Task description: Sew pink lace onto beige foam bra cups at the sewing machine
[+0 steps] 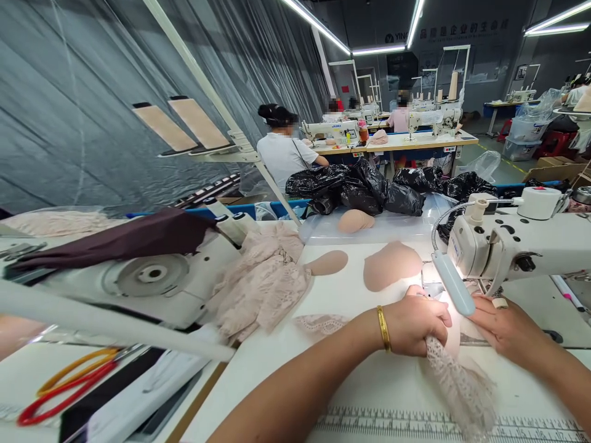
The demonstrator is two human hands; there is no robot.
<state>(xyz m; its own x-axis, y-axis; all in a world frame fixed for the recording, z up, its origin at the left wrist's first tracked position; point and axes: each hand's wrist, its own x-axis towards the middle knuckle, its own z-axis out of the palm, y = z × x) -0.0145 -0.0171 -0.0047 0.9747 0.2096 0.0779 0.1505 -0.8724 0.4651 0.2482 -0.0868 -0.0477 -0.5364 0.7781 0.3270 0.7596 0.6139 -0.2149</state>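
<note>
Left grip (pixel 415 323) curls round pale lace (pixel 455 378); right grip (pixel 512 326) lies palm-down.

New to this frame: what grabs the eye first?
Probably the bright patch under the pale lamp in front of the white sewing machine at right, where both hands meet the fabric. Just left of it, a gold bracelet circles the left wrist, and the left hand grips lace trailing toward the ruler. Beyond the tabletop, shiny black plastic bags stand out.
</note>
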